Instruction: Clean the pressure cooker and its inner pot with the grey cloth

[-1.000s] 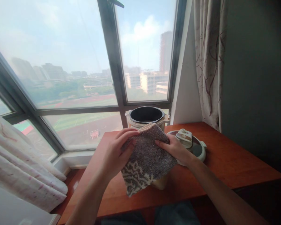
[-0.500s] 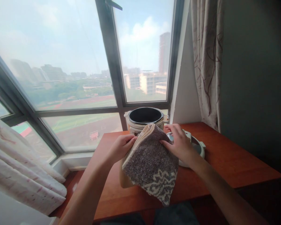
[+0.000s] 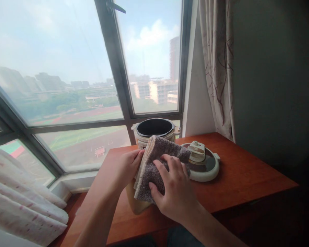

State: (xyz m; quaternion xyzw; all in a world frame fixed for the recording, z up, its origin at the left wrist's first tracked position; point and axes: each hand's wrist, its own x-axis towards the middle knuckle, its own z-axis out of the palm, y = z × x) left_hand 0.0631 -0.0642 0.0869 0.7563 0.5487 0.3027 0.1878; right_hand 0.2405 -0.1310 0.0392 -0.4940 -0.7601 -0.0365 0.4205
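Note:
A folded grey-brown towel [image 3: 146, 185] with cream edges is held up in front of me. My left hand [image 3: 128, 168] pinches its left edge between thumb and fingers. Across the towel's front lies my right hand [image 3: 173, 181], its fingers curved and spread apart, touching the fabric. Right behind the towel stands an electric pressure cooker [image 3: 141, 132] without its lid, its dark inner pot showing. The towel and my hands hide most of the cooker's front. To the right, the cooker's lid [image 3: 205, 176] rests on the table, handle upward.
The reddish-brown wooden table [image 3: 242, 181] reaches to the window wall. A grey-framed window [image 3: 121, 61] rises behind the cooker. Patterned curtains hang on both sides, the left curtain [image 3: 23, 199] low beside the table and the right curtain [image 3: 220, 75] at the wall.
The towel's patterned lower part no longer shows, and the towel looks smaller. My right hand has moved from its right edge down and left onto its front, uncovering the lid. The view has shifted slightly.

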